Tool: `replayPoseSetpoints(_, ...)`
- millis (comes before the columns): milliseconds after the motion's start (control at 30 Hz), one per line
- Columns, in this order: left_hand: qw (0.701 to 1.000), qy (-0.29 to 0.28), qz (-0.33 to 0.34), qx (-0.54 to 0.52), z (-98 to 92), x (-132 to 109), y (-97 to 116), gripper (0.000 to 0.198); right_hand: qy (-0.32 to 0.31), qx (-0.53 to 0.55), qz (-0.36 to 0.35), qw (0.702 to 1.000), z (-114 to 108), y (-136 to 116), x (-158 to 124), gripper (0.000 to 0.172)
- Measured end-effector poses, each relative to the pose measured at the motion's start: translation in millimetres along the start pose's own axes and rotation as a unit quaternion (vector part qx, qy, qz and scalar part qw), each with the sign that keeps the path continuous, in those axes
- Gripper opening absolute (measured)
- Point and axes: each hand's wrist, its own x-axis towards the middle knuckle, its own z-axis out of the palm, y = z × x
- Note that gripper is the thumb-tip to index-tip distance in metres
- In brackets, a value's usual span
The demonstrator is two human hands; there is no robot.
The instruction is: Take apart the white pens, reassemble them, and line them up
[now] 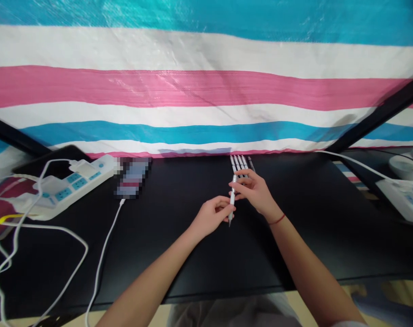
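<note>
A white pen (232, 196) is held between my two hands above the black table, its dark tip pointing down toward me. My left hand (211, 217) pinches the pen near its tip end, fingers closed. Closed around the upper end of the same pen is my right hand (256, 190), with a thin red string on the wrist. Just beyond the right hand lies a row of several white pens (239, 161), side by side. A darker pen (251, 163) lies at the right end of that row. The right fingers hide the near ends of the row.
On the left, a white power strip (73, 188) carries plugs and loose white cables. A phone (133, 178) with a charging cable (107, 243) lies beside it. Another power strip (402, 200) stands at the far right. A striped sheet (206, 91) hangs behind the black table (315, 227).
</note>
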Motion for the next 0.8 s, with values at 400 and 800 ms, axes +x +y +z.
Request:
replayPoseSetpoints(400, 1.000, 0.001, 0.005, -0.018, 2.8, -1.6, 2.1, 0.029, -0.013, -0.016, -0.011, 1.000, -0.8, -2.4, -2.6, 0.045)
replayPoseSetpoints(800, 0.999, 0.014, 0.017, -0.033, 9.6, 0.3, -2.7, 0.030, -0.010, -0.007, -0.010, 1.000, -0.3, -0.3, -1.9, 0.046)
